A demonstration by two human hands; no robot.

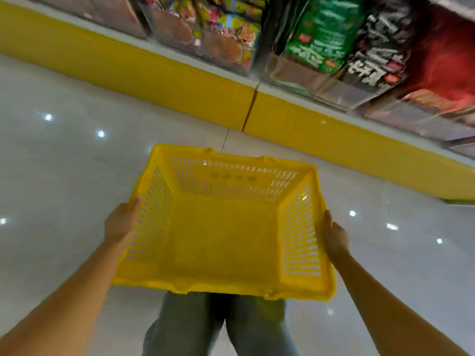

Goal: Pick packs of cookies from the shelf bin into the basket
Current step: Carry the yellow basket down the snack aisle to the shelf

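Observation:
A yellow plastic basket (226, 286) with slotted walls hangs above the floor in front of me, and nothing lies inside it. My left hand (120, 223) grips its left rim, my right hand (334, 236) its right rim. Along the top runs the shelf, where a clear bin (205, 44) holds colourful packs with round brown cookies pictured on them. Green packs (321, 39), black packs (377, 57) and red packs (442, 68) stand in bins to the right. The picture is blurred by motion.
A yellow shelf base (154, 73) runs diagonally below the bins. The glossy pale tiled floor (64, 163) spreads out to the left and right of the basket. My legs in grey trousers (185, 327) show under the basket.

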